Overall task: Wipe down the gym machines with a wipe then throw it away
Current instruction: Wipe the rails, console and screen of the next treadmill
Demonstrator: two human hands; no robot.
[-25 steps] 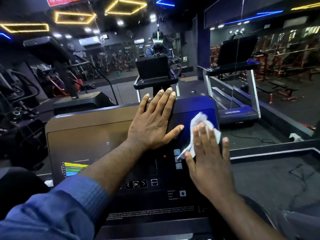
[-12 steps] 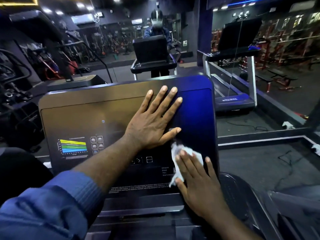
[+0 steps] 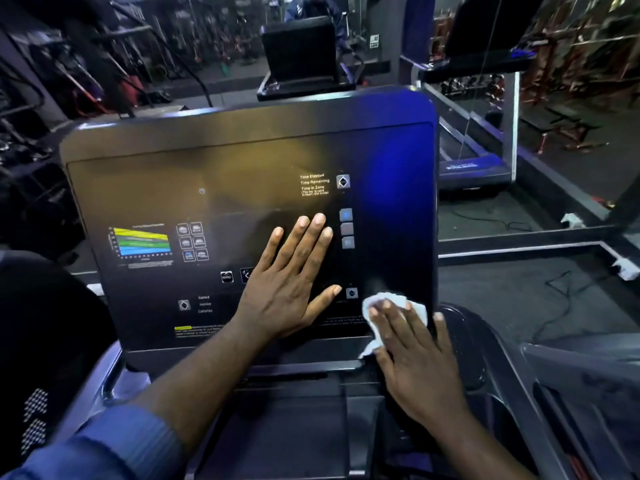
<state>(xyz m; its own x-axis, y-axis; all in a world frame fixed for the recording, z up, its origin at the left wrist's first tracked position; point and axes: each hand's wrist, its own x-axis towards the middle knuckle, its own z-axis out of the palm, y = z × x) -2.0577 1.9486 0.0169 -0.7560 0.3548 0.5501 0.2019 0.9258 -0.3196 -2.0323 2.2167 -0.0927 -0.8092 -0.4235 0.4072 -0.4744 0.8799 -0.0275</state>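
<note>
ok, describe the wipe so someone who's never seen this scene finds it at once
Find the big dark treadmill console mid-view and go to its lower right corner. There the right hand presses flat on the wipe, crumpled and poking out past the fingers. It is the only white, soft thing on the glossy panel; the left hand beside it holds nothing.

The person wears a blue sleeve with a ribbed cuff.
</note>
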